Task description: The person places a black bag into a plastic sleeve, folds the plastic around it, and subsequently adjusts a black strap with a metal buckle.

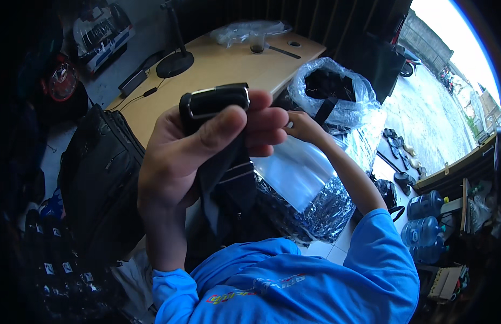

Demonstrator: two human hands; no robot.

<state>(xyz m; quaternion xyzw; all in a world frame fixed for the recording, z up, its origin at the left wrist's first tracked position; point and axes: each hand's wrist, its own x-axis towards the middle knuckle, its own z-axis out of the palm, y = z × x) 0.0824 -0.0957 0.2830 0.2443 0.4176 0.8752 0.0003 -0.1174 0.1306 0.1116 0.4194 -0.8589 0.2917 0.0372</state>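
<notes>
Close to the camera, my left hand (pixel 177 154) grips a black webbing strap (pixel 210 183) between thumb and fingers. The strap loops through a rectangular metal ring buckle (pixel 218 102) that stands up above my thumb. Lower on the strap, a second thin metal bar (pixel 237 174) shows. Farther away, my right hand (pixel 305 128) is just right of the left fingertips, its fingers curled and partly covered by them. What it holds, if anything, is hidden. Below the two hands, the black strap hangs toward my lap.
A wooden table (pixel 212 65) carries a lamp base (pixel 175 63), a glass (pixel 257 43) and plastic wrap (pixel 247 32). To the right stands an open clear plastic bag (pixel 363 105) with black items. A black backpack (pixel 102 173) is at left, and water jugs (pixel 421 231) at lower right.
</notes>
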